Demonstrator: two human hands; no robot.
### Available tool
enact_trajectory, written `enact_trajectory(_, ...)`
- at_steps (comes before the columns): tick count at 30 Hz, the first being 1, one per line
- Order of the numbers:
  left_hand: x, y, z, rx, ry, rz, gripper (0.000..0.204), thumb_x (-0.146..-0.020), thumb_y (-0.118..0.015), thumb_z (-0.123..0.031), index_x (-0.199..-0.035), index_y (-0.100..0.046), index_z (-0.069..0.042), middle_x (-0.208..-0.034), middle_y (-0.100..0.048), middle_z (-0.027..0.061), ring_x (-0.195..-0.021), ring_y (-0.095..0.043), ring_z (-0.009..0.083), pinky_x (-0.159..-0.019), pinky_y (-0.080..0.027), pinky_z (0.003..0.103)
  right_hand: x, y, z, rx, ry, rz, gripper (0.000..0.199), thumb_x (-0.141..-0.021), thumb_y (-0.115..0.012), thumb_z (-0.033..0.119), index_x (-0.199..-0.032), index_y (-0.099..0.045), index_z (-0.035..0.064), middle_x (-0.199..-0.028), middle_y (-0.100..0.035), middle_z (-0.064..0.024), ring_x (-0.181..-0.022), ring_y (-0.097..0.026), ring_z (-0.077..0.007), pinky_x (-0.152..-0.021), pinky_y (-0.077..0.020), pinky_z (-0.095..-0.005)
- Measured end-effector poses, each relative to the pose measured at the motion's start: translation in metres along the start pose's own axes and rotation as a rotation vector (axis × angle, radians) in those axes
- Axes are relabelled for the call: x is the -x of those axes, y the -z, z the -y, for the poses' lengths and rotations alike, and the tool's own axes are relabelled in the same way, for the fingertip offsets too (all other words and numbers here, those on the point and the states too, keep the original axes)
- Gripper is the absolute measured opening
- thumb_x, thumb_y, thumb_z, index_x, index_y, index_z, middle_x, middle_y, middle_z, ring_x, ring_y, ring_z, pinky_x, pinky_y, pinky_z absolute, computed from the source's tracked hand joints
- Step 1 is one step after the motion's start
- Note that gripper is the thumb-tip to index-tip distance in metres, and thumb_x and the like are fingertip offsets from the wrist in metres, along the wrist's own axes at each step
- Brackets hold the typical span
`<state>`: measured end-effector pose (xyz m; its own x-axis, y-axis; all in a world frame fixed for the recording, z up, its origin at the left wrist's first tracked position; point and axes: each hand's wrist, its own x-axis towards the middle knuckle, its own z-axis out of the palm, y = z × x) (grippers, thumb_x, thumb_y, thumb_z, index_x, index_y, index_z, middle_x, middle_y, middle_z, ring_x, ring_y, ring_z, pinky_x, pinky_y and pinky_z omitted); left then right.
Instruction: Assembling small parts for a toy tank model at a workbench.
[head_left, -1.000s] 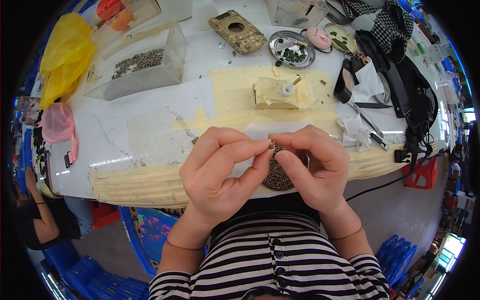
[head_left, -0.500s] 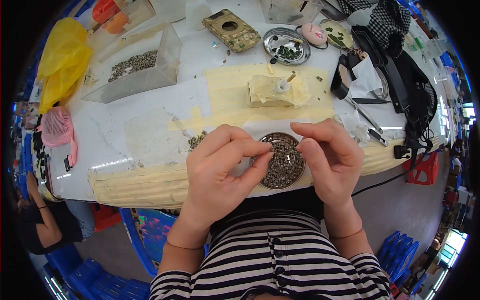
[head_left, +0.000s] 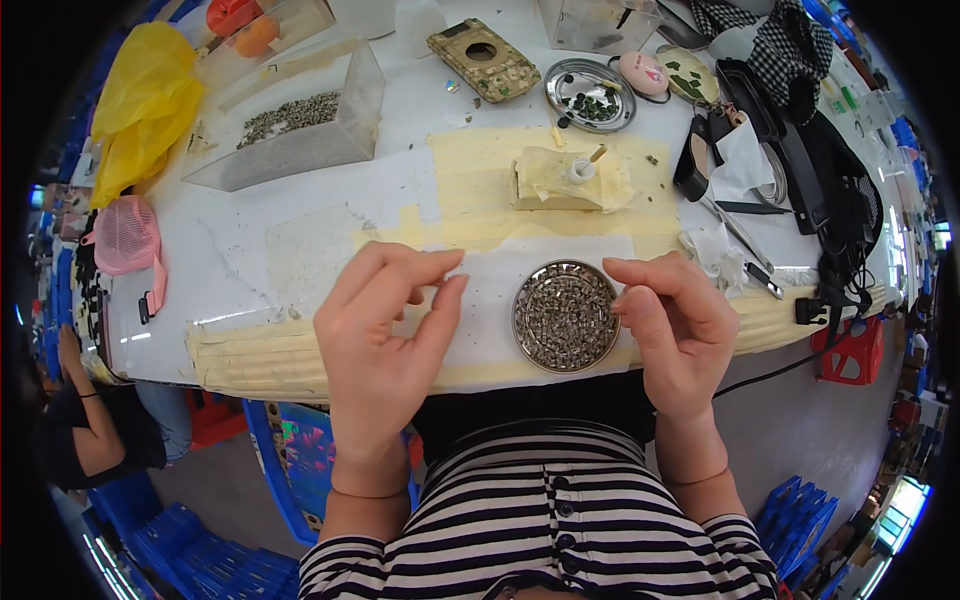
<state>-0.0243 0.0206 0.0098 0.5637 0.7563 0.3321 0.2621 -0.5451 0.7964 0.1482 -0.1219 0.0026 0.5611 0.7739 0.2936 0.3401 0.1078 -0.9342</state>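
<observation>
A round shallow metal dish (head_left: 516, 318) stands near the front edge of the table, filled with several small grey metallic pieces (head_left: 565, 318). My left hand (head_left: 385, 335) hovers to the left of the dish; its thumb and forefinger are apart with nothing seen between them. At the dish's right rim is my right hand (head_left: 682, 335), forefinger stretched out. Its thumb lies close against another fingertip, and whatever is pinched there is too small to make out.
Behind the dish stands a tape-covered block (head_left: 550, 185) with a white tube and thin stick. A clear bin (head_left: 350, 125) of grey pieces is at the far left, a metal plate (head_left: 625, 115) of dark green bits at the back. Tweezers (head_left: 740, 235) lie right.
My left hand has moved left, away from the dish, and its thumb and forefinger have parted. The right hand stays at the dish's right rim. The view has shifted slightly.
</observation>
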Motion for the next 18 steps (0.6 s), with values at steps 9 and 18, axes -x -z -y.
enact_trajectory(9, 0.005, 0.017, 0.013, -0.134, 0.004, 0.026, 0.010, -0.077, -0.074, 0.002, -0.087, -0.071, 0.000, -0.078, -0.060, 0.0076, -0.066, -0.054, 0.0200, -0.059, -0.042, 0.032, 0.002, -0.004, 0.001, -0.007, -0.039, 0.022, 0.015, -0.090, -0.068, 0.003, -0.103, -0.074, -0.0013, -0.079, -0.066, -0.0045, -0.068, -0.055, -0.0098, -0.062, -0.0430, -0.0230)
enact_trajectory(18, -0.004, 0.010, 0.019, -0.365, -0.274, 0.124, 0.013, -0.073, -0.074, 0.003, -0.084, -0.070, -0.001, -0.076, -0.053, 0.0061, -0.073, -0.051, 0.0226, -0.062, -0.042, 0.035, 0.003, -0.006, -0.001, 0.004, -0.014, 0.038, 0.014, -0.089, -0.069, 0.002, -0.102, -0.074, -0.0015, -0.078, -0.065, -0.0048, -0.066, -0.054, -0.0103, -0.060, -0.0425, -0.0230)
